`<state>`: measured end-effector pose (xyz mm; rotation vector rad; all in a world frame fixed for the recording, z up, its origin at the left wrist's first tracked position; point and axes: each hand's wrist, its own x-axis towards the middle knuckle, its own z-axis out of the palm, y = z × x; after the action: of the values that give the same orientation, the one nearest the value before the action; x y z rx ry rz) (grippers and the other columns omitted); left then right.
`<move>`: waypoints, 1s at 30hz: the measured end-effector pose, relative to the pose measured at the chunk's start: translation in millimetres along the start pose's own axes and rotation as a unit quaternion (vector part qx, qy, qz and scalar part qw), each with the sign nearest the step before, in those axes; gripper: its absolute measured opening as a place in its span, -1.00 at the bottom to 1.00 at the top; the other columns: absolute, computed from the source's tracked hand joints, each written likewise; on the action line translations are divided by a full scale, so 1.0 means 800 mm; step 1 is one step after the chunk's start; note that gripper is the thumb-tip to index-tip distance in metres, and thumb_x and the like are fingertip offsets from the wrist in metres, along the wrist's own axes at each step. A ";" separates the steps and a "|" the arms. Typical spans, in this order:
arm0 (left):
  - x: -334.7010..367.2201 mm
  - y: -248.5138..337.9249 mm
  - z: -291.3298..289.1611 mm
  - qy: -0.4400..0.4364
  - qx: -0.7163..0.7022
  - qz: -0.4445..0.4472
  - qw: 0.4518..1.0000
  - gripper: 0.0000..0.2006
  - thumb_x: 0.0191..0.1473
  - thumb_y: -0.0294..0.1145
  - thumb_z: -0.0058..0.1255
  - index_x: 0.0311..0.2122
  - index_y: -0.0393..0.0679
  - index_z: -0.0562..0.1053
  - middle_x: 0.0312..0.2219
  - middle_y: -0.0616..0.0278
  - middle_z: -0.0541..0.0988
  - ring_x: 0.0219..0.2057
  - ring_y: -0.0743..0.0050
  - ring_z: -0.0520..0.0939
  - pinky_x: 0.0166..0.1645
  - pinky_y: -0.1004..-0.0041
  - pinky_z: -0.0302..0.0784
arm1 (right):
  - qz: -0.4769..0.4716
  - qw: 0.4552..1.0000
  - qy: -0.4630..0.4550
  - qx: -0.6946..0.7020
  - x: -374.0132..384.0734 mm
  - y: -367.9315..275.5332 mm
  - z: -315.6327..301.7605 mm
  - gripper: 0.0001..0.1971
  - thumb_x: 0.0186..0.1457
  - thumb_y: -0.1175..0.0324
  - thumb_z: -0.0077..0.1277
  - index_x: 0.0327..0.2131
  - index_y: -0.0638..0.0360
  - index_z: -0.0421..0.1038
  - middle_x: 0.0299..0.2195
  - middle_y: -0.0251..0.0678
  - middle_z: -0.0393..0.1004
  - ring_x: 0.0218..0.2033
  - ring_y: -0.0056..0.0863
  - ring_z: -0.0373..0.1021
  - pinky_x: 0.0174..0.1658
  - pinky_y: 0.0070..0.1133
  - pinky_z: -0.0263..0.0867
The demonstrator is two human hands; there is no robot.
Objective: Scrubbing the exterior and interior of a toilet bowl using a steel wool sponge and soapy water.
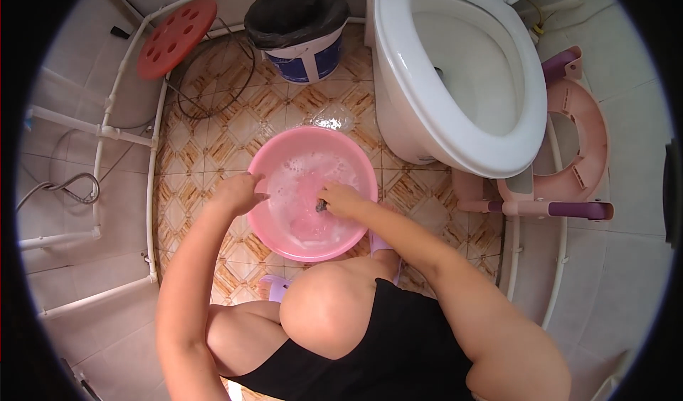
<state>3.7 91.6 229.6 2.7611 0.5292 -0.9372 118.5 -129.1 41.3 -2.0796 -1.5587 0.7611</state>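
Pink basin (359, 162): stood on the tiled floor (409, 196), in front of the bent knees (327, 312) and left of the white toilet (404, 109); held cloudy, soapy water (306, 177) with foam along the edges.
Spill risk: judged likeliest from brisk stirring, or from heavy pressing on the left rim; could have sent soapy water over onto the floor.
Slip risk: looked glossy just beyond the far rim, perhaps wet; might have proved slick under the lilac slippers (276, 287).
Drop risk: could have slid from soapy fingers into the foam, being small and probably slippery.
Right hand (341, 200): kept a narrow grip, closed around a small dark object (321, 205) near the middle of the basin; too covered to tell its kind.
Left hand (238, 193): curled at the left rim, with a small gap between thumb and fingers; seemed to touch there, but could not tell whether clasped.
Bucket (293, 66): sat well apart, beyond the basin, lined with a black bag (299, 17).
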 end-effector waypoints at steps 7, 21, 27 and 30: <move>0.007 0.024 -0.010 0.022 -0.002 0.031 0.999 -0.45 0.07 -0.05 0.07 0.13 -0.05 0.33 -0.05 0.10 0.52 -0.03 0.14 0.53 0.01 0.22 0.45 | -0.093 0.959 0.263 -0.044 -0.081 -0.150 -0.298 -0.75 -0.13 0.40 0.07 -0.28 0.10 0.40 -0.29 -0.24 0.31 -0.25 -0.25 0.33 -0.22 -0.40 0.28; 0.007 0.006 0.000 0.010 -0.008 0.016 1.000 -0.47 0.05 -0.05 0.08 0.08 -0.08 0.37 -0.11 0.09 0.54 -0.05 0.12 0.53 -0.01 0.22 0.46 | -0.033 0.841 0.473 -0.259 0.095 0.033 -0.503 -0.66 -0.03 0.17 0.10 -0.17 0.07 0.44 -0.11 -0.13 0.39 -0.07 -0.10 0.32 -0.01 -0.33 0.25; 0.007 -0.007 0.001 0.010 -0.058 -0.017 0.998 -0.46 0.02 -0.05 0.11 0.10 0.00 0.35 -0.08 0.12 0.53 -0.05 0.11 0.53 -0.01 0.19 0.44 | -0.014 0.936 0.344 -0.070 0.121 0.049 -0.547 -0.67 0.07 0.30 -0.05 -0.06 0.07 0.42 0.02 -0.17 0.42 0.15 -0.10 0.22 0.16 -0.36 0.14; 0.006 -0.001 -0.011 0.003 -0.048 -0.029 0.998 -0.46 0.03 -0.06 0.11 0.11 0.01 0.35 -0.07 0.12 0.53 -0.04 0.11 0.52 0.00 0.19 0.44 | -0.108 0.950 0.291 -0.039 0.067 0.043 -0.504 -0.67 0.08 0.43 -0.11 -0.05 0.09 0.42 0.09 -0.20 0.37 0.24 -0.14 0.12 0.24 -0.38 0.05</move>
<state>11.7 96.3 233.6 2.6759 0.6412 -0.8919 418.3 -92.8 315.4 -1.9005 -1.4454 -0.0074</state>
